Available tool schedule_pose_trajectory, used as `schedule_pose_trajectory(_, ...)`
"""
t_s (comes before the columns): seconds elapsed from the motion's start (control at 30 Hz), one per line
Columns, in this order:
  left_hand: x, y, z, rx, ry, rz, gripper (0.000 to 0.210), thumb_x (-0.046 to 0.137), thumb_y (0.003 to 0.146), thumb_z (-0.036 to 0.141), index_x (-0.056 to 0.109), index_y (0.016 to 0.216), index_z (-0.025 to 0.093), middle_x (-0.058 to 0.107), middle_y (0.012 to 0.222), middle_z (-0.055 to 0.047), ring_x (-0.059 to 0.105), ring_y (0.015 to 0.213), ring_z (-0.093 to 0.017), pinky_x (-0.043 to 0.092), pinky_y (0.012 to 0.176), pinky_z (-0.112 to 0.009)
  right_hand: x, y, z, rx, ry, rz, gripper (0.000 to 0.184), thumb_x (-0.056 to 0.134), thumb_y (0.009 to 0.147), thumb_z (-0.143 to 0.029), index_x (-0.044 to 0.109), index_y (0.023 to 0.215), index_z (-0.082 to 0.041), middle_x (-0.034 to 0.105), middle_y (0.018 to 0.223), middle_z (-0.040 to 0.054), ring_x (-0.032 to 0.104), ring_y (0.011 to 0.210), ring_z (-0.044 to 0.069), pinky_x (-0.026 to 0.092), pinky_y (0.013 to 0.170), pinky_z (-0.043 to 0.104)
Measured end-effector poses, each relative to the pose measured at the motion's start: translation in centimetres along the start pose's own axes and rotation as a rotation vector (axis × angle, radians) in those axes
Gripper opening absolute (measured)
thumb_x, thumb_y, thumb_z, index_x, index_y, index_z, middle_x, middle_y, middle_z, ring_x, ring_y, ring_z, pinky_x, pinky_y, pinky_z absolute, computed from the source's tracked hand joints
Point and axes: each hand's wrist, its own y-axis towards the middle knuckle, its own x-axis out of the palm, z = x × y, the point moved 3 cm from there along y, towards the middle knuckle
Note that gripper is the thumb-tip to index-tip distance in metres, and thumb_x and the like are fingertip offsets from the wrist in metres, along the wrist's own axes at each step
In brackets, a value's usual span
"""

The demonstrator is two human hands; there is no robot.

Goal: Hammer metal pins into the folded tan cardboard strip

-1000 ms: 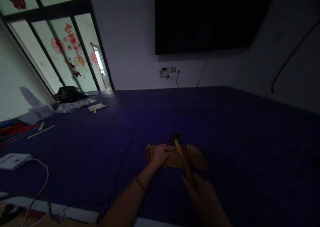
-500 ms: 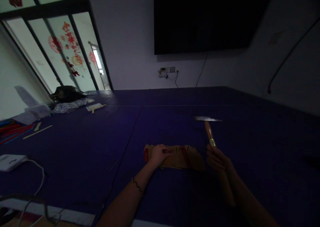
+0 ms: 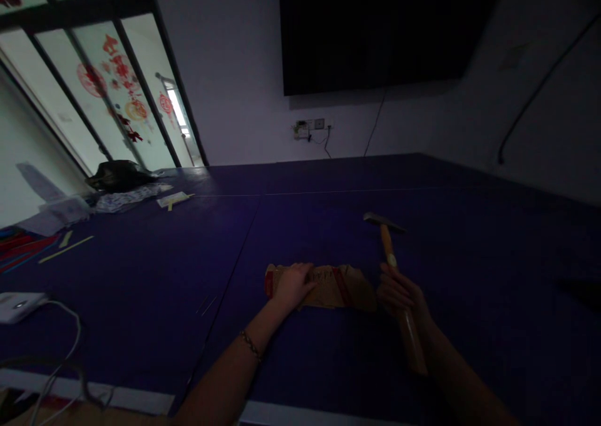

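A flat brown cardboard piece (image 3: 342, 288) with red stripes lies on the dark blue table (image 3: 328, 225) in front of me. My left hand (image 3: 292, 284) presses down on its left part; a beaded bracelet sits on that wrist. My right hand (image 3: 398, 296) grips the wooden handle of a hammer (image 3: 387, 249), just right of the cardboard. The hammer stands nearly upright, its metal head raised above the table beyond the cardboard's right end.
A white device (image 3: 19, 306) with a cable lies at the near left. Farther left are red and wooden sticks (image 3: 56, 249), a patterned cloth and a dark bag (image 3: 117, 175). A dark screen (image 3: 385, 31) hangs on the back wall above sockets.
The hammer rested over the cardboard a second ago, then swung up and to the right. It is still held raised. My left hand stayed on the cardboard.
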Motion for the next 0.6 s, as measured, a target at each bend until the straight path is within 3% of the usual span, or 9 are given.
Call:
schedule_pose_trajectory(0.13, -2.8, -1.3, 1.2, 0.026, 0.050, 0.006, 0.042, 0.063, 0.075, 0.030, 0.055, 0.114, 0.018, 0.063, 0.108, -0.009, 0.056, 0.103, -0.022, 0.043, 0.091, -0.034, 0.3, -0.1, -0.6, 0.024, 0.017, -0.040, 0.020, 0.047, 0.085, -0.016, 0.047, 0.065, -0.018, 0.033, 0.037, -0.0150, -0.002, 0.025, -0.001, 0.024, 0.025, 0.003)
schedule_pose_trajectory(0.23, -6.0, -3.8, 0.4, -0.018, 0.061, 0.074, 0.029, 0.054, 0.081, 0.031, 0.060, 0.106, 0.018, 0.065, 0.099, -0.007, 0.060, 0.093, -0.019, 0.046, 0.083, -0.029, 0.7, -0.3, -1.1, 0.017, 0.045, -0.054, 0.019, 0.046, 0.085, -0.014, 0.047, 0.067, -0.018, 0.035, 0.038, -0.0145, 0.002, 0.024, -0.002, 0.027, 0.027, 0.002)
schedule_pose_trajectory(0.33, -9.4, -7.4, -2.6, -0.212, 0.111, 0.186, 0.023, 0.045, 0.084, 0.023, 0.065, 0.094, 0.017, 0.066, 0.092, -0.008, 0.062, 0.086, -0.017, 0.046, 0.077, -0.026, 1.4, -0.6, -1.2, -0.019, 0.090, 0.009, 0.019, 0.046, 0.084, -0.013, 0.047, 0.066, -0.018, 0.040, 0.039, -0.0135, 0.012, 0.023, -0.002, 0.027, 0.027, 0.001)
schedule_pose_trajectory(0.43, -12.1, -10.9, -7.0, -0.496, 0.229, 0.248, 0.024, 0.044, 0.082, 0.020, 0.066, 0.090, 0.014, 0.067, 0.092, -0.010, 0.062, 0.083, -0.019, 0.044, 0.073, -0.025, 2.0, -0.9, -1.2, -0.061, 0.117, 0.134, 0.019, 0.048, 0.083, -0.011, 0.046, 0.065, -0.018, 0.041, 0.038, -0.0131, 0.015, 0.022, -0.003, 0.026, 0.027, 0.000)
schedule_pose_trajectory(0.6, -13.2, -14.5, -12.0, -0.739, 0.210, 0.150, 0.018, 0.049, 0.076, 0.019, 0.066, 0.077, 0.012, 0.069, 0.078, -0.008, 0.063, 0.073, -0.018, 0.037, 0.058, -0.019, 2.4, -0.9, -1.2, -0.092, 0.008, 0.211, 0.023, 0.053, 0.079, -0.011, 0.041, 0.061, -0.019, 0.025, 0.036, -0.0159, -0.007, 0.027, -0.001, 0.022, 0.023, 0.000)
